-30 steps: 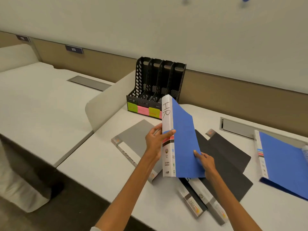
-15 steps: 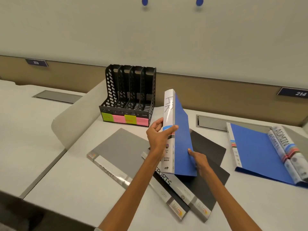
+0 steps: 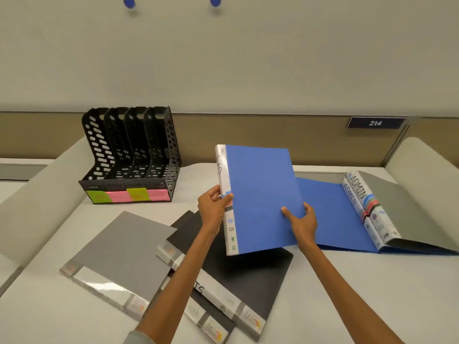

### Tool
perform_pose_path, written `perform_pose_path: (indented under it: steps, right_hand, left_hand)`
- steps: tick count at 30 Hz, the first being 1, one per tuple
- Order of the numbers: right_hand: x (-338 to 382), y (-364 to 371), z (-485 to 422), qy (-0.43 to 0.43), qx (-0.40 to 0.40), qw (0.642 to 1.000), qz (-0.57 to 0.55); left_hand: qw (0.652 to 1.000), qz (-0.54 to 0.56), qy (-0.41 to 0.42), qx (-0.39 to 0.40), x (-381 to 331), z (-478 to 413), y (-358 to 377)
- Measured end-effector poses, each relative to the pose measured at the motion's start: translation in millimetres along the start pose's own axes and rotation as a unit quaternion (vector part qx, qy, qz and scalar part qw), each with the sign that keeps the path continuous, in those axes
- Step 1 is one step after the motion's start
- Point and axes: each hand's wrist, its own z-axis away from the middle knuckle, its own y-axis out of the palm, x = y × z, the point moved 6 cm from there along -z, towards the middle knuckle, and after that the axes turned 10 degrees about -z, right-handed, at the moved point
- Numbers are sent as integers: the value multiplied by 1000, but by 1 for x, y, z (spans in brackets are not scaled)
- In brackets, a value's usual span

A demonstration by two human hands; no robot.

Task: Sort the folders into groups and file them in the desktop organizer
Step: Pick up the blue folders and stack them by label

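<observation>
Folder (image 3: 260,194), blue, is held raised above the table (image 3: 360,294), tilted, cover towards the camera. Left hand (image 3: 212,207) grips its white spine, fingers curled round the edge. Right hand (image 3: 301,220) pinches the cover's right edge, thumb on the front. Black desktop organizer (image 3: 129,155) stands at rear left, with green and pink sticky notes (image 3: 129,195) across its base. Grey folder (image 3: 116,252) lies flat at front left, and two overlapping black folders (image 3: 248,276) lie beside it. Second blue folder (image 3: 330,214) lies at right, partly under folders marked ADMIN (image 3: 360,192).
</observation>
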Motion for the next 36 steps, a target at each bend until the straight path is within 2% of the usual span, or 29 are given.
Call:
perform_pose_path:
  steps: [5,10,16,21,26,30,36]
  right_hand:
    - [-4,-44,-41,-12,-15,998,52]
    - [-9,-93,-84,-6,-51,994,100]
    - [-15,-142,-126,-23,-91,982,166]
    - [-42,-162,-145,-2,-59,970,236]
    - [-68,-152,-145,-29,-9,945,324]
    - [-81,-130,-143,-32,48,956,288]
    - [-84,-122,-148,-50,62,956,284]
  left_hand:
    - [996,-65,53,26,7,-14,75]
    - [993,-87,69,49,14,-27,152]
    - [990,-103,44,89,49,-44,227]
    - [981,-135,11,138,88,-41,262]
    - [973,-175,13,148,106,-38,272]
    - [966,-203,25,159,103,-40,281]
    - [967,-213,8,140,112,-33,285]
